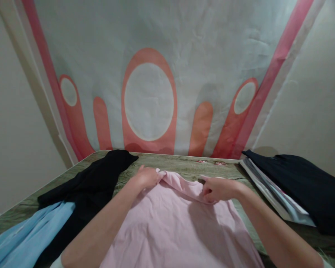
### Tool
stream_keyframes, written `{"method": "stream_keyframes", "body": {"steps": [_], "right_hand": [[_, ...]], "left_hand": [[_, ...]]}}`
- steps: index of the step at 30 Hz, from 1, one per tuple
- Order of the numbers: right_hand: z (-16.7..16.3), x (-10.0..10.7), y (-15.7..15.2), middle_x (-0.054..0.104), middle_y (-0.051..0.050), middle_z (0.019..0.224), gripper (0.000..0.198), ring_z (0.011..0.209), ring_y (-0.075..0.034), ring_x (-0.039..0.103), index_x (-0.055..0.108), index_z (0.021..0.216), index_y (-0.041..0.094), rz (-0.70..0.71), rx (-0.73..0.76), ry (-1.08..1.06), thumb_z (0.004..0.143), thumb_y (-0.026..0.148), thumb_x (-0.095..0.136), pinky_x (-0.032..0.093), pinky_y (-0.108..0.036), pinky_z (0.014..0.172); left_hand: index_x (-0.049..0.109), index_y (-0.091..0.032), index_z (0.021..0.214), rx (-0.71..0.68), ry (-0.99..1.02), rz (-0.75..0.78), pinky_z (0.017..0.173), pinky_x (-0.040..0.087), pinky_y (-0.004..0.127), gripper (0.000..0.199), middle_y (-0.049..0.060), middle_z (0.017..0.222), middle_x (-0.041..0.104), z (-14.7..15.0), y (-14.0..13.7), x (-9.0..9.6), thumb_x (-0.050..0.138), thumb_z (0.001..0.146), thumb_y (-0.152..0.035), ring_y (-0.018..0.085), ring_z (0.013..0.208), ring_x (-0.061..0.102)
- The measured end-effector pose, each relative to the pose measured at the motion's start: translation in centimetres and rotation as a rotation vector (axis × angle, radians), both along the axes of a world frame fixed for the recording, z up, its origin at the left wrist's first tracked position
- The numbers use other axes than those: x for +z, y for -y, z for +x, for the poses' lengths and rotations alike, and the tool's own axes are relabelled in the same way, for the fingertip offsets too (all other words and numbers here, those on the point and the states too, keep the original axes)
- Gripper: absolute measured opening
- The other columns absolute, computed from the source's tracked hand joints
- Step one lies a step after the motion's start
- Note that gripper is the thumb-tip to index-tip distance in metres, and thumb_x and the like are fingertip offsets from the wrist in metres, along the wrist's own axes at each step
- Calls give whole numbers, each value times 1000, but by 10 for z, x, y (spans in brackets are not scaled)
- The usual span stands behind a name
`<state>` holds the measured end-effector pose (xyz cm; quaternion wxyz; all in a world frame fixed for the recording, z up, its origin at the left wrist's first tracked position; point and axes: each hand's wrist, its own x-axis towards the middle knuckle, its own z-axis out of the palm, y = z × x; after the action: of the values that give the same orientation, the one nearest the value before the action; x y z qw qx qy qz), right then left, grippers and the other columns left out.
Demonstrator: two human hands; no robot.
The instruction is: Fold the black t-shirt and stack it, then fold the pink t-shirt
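Note:
A pink garment [170, 227] lies spread over the table in front of me, its far edge bunched and slightly raised. My left hand [146, 177] is closed on the left part of that edge, fingers curled into the cloth. At the right part of the same edge, my right hand [216, 188] pinches the fabric between thumb and fingers. The garment's near end runs out of the bottom of the view, and I cannot tell its exact kind.
Left of the garment lie a rumpled black cloth [92, 182] and a light blue one [30, 230]. At the right is a stack of folded clothes [279, 193] topped by a dark garment [301, 186]. Behind the wood-patterned table [167, 160] hangs a printed banner [220, 48].

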<state>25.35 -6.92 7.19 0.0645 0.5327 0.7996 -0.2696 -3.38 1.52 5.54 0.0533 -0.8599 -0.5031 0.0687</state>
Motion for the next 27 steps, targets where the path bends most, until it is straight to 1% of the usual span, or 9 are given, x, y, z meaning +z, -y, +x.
{"method": "stream_keyframes", "body": {"steps": [3, 5, 7, 10, 13, 16, 21, 24, 27], "right_hand": [[-1, 3, -1, 65, -3, 60, 23, 51, -11, 53, 69, 67, 14, 67, -82, -28, 73, 24, 50, 33, -19, 47], [-2, 1, -5, 67, -6, 64, 26, 51, -12, 56, 70, 74, 14, 139, -168, -14, 77, 24, 46, 35, -19, 47], [-2, -5, -9, 69, -10, 67, 28, 55, -15, 60, 70, 77, 12, 227, -245, 93, 79, 24, 44, 37, -21, 49], [0, -17, -16, 70, -17, 76, 27, 69, -23, 65, 71, 78, 11, 324, -261, 296, 76, 28, 50, 41, -25, 55], [5, -25, -19, 70, -18, 83, 30, 76, -29, 65, 72, 82, 11, 313, -208, 368, 72, 33, 54, 42, -29, 57], [7, -28, -20, 70, -16, 86, 30, 78, -30, 65, 72, 86, 13, 306, -203, 383, 69, 30, 54, 42, -29, 56], [5, -28, -19, 70, -13, 84, 28, 77, -26, 64, 71, 86, 15, 323, -165, 373, 65, 22, 54, 39, -26, 55], [6, -28, -18, 70, -10, 80, 25, 72, -22, 63, 71, 81, 17, 330, -138, 325, 63, 22, 55, 35, -24, 53], [8, -27, -18, 68, -7, 74, 20, 66, -18, 60, 70, 75, 18, 321, -121, 280, 61, 19, 55, 30, -23, 50]], "left_hand": [[68, -12, 76, 133, 9, 79, 81, 40, 44, 36, 19, 83, 67, -1, -6, 5, 41, 87, -33, 32, 84, 62], [67, -11, 83, 119, 71, 123, 79, 42, 41, 26, 19, 91, 66, -4, -12, -1, 48, 82, -29, 32, 90, 61], [64, -14, 97, -35, 172, 135, 85, 41, 36, 24, 15, 108, 62, -8, -18, -11, 53, 76, -22, 28, 102, 56], [57, -22, 111, -254, 283, 87, 94, 35, 30, 41, 6, 125, 54, -14, -27, -24, 51, 72, -12, 20, 116, 47], [63, -23, 99, -277, 265, 34, 91, 36, 28, 32, 4, 108, 63, -17, -30, -27, 48, 73, -12, 19, 105, 54], [67, -22, 87, -166, 219, 77, 87, 36, 32, 21, 7, 94, 67, -20, -31, -23, 49, 77, -25, 22, 94, 58], [69, -20, 76, 23, 155, 155, 93, 29, 39, 36, 10, 84, 69, -32, -36, -16, 51, 74, -52, 26, 91, 59], [68, -21, 70, 13, 185, 39, 86, 34, 34, 36, 7, 74, 68, -37, -37, -13, 50, 73, -52, 22, 81, 61], [65, -21, 70, -42, 278, -150, 63, 37, 24, 28, 2, 69, 66, -39, -37, -12, 49, 73, -44, 16, 67, 59]]}}
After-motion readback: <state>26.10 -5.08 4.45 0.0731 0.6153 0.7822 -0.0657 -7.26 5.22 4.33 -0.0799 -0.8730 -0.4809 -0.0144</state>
